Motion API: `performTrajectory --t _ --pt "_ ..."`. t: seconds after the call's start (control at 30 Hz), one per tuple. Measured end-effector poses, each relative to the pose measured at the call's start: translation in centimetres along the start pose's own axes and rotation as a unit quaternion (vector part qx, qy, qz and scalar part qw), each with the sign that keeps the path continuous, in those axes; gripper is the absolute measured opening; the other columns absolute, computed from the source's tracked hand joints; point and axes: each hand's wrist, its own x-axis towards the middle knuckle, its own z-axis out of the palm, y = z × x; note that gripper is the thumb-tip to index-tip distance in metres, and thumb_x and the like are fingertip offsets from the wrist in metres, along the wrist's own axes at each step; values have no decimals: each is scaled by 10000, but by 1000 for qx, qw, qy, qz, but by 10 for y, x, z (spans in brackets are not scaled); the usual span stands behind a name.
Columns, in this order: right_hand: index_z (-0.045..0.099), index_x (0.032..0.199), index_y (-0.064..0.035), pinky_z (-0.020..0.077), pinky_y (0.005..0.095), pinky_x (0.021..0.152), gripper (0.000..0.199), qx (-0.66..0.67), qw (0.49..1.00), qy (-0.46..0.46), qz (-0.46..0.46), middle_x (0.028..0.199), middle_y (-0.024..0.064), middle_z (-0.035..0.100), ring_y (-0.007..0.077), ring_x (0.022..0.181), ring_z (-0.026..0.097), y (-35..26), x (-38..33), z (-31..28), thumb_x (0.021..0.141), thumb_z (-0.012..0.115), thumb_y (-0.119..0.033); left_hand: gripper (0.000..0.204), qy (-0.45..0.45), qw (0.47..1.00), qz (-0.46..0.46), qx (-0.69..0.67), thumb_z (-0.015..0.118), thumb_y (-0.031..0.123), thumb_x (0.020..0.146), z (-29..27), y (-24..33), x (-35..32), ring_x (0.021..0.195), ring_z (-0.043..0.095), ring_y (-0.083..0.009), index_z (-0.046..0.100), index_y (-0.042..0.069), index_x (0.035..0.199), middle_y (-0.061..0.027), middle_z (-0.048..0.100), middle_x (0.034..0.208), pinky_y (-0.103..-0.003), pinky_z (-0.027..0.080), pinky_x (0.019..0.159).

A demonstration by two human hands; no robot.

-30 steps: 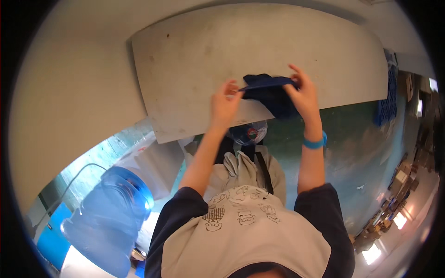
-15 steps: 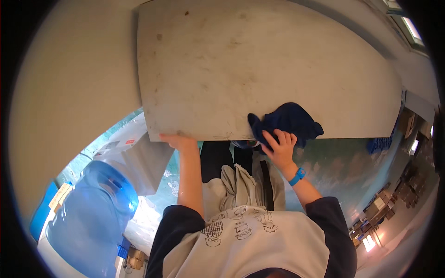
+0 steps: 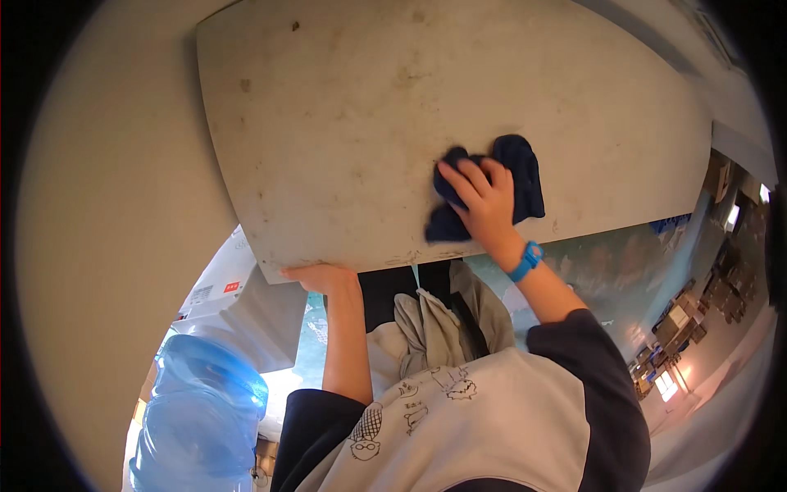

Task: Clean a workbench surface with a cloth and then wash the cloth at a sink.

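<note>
A dark navy cloth [image 3: 525, 176] lies bunched on a pale, stained tabletop [image 3: 344, 107]. My right hand [image 3: 485, 193], wearing a blue wristwatch [image 3: 527, 261], presses on the cloth with fingers bent into it. At the tabletop's near left edge, my left hand [image 3: 321, 277] holds on, its thumb side along the rim. The left fingers are mostly hidden at the edge. Brown spots and smudges mark the surface around the cloth and toward the left.
Left of my left arm are a large clear blue water bottle [image 3: 201, 410] and a light grey box [image 3: 238, 299]. A beige wall [image 3: 106, 205] rises along the tabletop's left side. Cardboard boxes [image 3: 676, 324] and other clutter stand far off at the right.
My right hand has moved the cloth up and slightly left, away from the near edge. The view has turned, tilting the near edge. My left hand stays at the edge.
</note>
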Motion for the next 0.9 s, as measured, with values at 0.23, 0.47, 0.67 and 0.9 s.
performTrajectory --t 0.23,0.47,0.67,0.9 --pt "653 985 -119 404 454 832 411 6 979 135 155 1099 95 614 357 1047 514 20 75 -6 589 735 -41 726 9 1000 -5 12 356 610 931 0 2 -1 1158 523 -313 462 22 1345 -114 483 1351 -431 511 922" --pt "619 905 -67 438 399 676 383 -5 998 64 3 958 77 630 313 866 555 36 40 -7 541 737 -91 778 23 997 4 67 324 648 918 -6 -2 6 1134 532 -323 463 8 1339 -113 502 1329 -434 518 903" --pt "563 791 -72 414 417 662 336 88 995 8 -56 829 110 587 335 810 530 -11 16 -9 527 766 -115 768 31 996 -13 83 335 637 918 2 -2 -6 1147 527 -331 459 10 1343 -111 494 1343 -437 505 919" --pt "568 796 -79 433 406 649 339 67 996 23 57 786 107 582 309 763 544 -19 42 3 537 780 -130 785 56 994 -9 93 302 618 934 7 6 -5 1187 509 -349 441 -33 1350 -144 486 1361 -434 470 960"
